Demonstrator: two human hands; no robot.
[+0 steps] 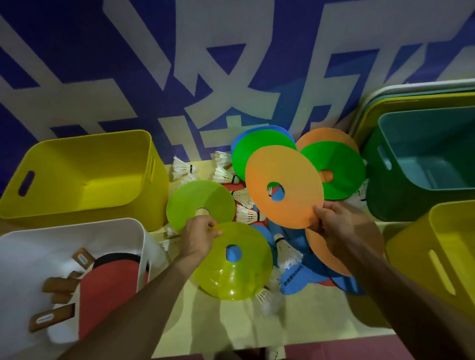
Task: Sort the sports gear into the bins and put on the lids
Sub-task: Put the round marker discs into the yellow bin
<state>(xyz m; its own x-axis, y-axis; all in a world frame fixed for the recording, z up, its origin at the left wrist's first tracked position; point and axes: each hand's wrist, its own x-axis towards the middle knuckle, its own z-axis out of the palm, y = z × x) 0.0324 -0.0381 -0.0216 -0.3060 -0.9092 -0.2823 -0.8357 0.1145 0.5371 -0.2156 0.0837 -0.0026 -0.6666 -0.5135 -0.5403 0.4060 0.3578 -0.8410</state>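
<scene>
Sports gear (247,215): a loose heap of disc cones, shuttlecocks and paddle covers in the middle of the pale yellow table (296,316), with bins on both sides.
White plastic bin (66,234): at 8 o'clock from the heap, open-topped, holding red table-tennis paddles with wooden handles (106,284).
Near yellow plastic bin (446,249): at 4 o'clock, open-topped, with a slot handle in its wall.
Translucent yellow-green disc cone (233,275): at 6 o'clock of the heap, dome up, blue showing through its centre hole.
Left hand (199,233): fingers curl over the far rim of the yellow-green cone and grip it.
Feather shuttlecock (288,253): just right of that cone, cork end up, lying on a blue paddle cover with lettering (294,278).
Right hand (332,223): thumb and fingers pinch the lower rim of a flat orange disc cone (284,176), which is held tilted above the heap.
Second orange disc (326,255): lies beneath the right wrist.
Lime-green disc cone (201,196): at 9 o'clock, just beyond the left hand.
Green disc (342,167): at 2 o'clock, behind the held orange one.
Other shuttlecocks (183,168): scattered at 11 o'clock.
Far yellow plastic bin (75,174): at 10 o'clock, open-topped.
Teal plastic bin (386,194): at 2 o'clock, open-topped.
Stacked lids (421,94): on edge behind the teal bin.
Blue banner with white characters (54,66): at 12 o'clock, behind everything.
</scene>
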